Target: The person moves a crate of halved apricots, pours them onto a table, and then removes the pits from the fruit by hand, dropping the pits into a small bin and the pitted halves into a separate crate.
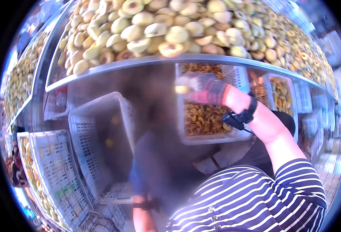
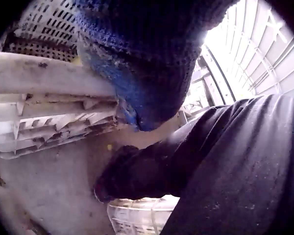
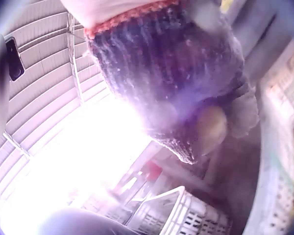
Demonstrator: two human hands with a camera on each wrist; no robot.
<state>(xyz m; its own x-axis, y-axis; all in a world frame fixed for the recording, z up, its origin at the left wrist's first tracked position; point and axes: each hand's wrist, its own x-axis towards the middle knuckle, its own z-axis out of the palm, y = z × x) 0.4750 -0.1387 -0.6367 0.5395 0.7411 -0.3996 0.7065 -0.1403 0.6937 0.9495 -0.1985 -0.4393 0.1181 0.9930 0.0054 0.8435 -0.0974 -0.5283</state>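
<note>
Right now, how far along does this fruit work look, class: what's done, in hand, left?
Probably partway. Done: many brownish pieces already lie in the crate below the right hand. In hand: that hand holds one pale fruit piece; the blurred left hand is unclear. Left: a large fruit heap covers the table, and the tall crate looks nearly empty.

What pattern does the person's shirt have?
Dark navy with thin white stripes on the shirt; the head view shows it best.
</note>
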